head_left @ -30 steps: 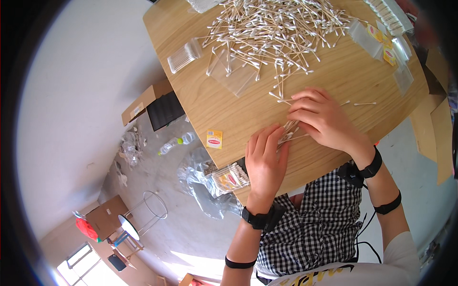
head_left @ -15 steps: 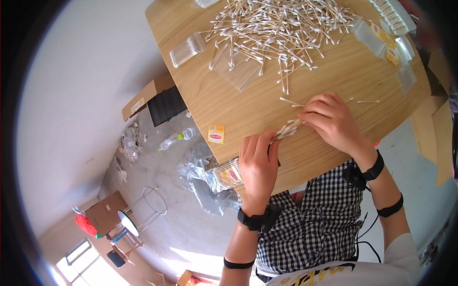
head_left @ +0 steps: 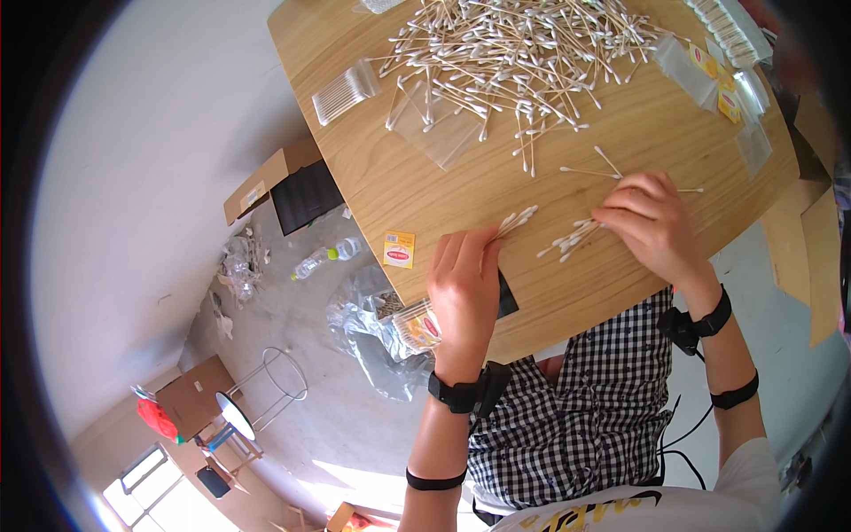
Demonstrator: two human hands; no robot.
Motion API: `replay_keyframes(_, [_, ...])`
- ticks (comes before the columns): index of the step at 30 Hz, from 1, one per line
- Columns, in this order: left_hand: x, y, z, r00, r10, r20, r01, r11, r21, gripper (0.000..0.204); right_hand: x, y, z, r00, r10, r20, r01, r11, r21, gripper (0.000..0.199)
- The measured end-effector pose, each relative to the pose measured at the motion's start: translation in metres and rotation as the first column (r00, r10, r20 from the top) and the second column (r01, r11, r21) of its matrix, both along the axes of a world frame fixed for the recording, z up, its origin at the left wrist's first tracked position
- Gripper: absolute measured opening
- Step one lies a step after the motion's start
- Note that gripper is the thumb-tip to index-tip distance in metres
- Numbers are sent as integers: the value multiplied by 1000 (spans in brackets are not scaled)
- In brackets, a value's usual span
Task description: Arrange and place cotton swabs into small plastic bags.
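Both my hands are over the near part of the wooden table. My left hand is closed on a small bunch of cotton swabs, white tips pointing right. Across a gap, my right hand pinches another bunch of cotton swabs, their tips fanned out toward the left. A few loose swabs lie just beyond my right hand. Beside my left wrist is a packed bag of swabs with a yellow label, partly hidden by the hand. A black flat object shows under the left hand.
A large pile of cotton swabs covers the far middle. Around it lie an empty clear bag, a filled swab bag, and bags with yellow cards at right. A yellow card is at the left edge. Cardboard boxes stand right.
My hands have moved apart, the left one leftward and the right one rightward. The swabs that were together between them now show as two separate bunches.
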State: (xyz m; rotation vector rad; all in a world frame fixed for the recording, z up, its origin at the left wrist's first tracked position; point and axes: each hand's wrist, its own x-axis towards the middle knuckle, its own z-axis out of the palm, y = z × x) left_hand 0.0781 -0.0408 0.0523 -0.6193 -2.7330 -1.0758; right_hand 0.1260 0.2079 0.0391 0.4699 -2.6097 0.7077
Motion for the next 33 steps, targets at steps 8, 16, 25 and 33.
replay_keyframes(8, [7, 20, 8, 972, -190, 140, 185, 982, 43, 26, -4, -38, 5, 992, -3, 127, 24, 986, -164, 33])
replay_keyframes(16, [52, 58, -5, 992, -82, 99, 114, 915, -386, 90, 20, -4, 27, 958, -77, 276, 122, 981, -150, 41])
replay_keyframes(25, [81, 63, -30, 992, -95, 81, 124, 828, -547, 104, 19, 31, 2, 946, -223, 235, 245, 967, -69, 12])
replay_keyframes(33, [79, 60, -27, 994, -90, 54, 105, 814, -572, 102, -42, 16, -13, 963, -256, 87, 268, 944, -192, 8])
